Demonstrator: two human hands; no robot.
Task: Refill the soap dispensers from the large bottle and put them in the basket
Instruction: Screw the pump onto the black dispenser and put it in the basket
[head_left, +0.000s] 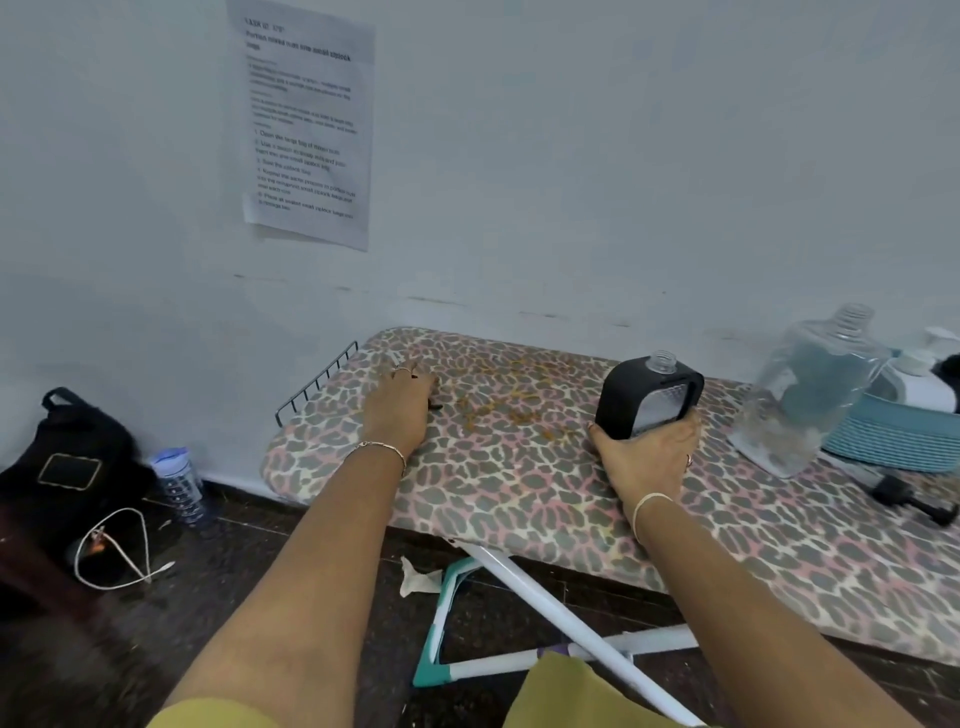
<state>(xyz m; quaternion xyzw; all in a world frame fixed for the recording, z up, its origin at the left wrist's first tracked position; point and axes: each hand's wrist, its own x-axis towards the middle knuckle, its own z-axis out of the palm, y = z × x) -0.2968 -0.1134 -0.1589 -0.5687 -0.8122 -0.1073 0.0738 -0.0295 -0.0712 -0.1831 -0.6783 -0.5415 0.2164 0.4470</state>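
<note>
A black soap dispenser (644, 400) with an open threaded neck and no pump stands tilted on the leopard-print board (519, 483). My right hand (649, 457) grips its lower part. My left hand (400, 402) rests on the board at the far left, fingers curled over something small and dark that I cannot make out. The large clear bottle (810, 395), uncapped, leans at the right against a teal basket (898, 436). A white dispenser (919, 379) sits in the basket. A black pump head (914, 499) lies on the board near the basket.
A wire rack (317, 382) sticks out at the board's left end. On the floor lie a black bag (72, 457), a water bottle (179, 483), a white cable (119, 551) and crumpled paper (418, 577). White board legs (550, 613) cross below.
</note>
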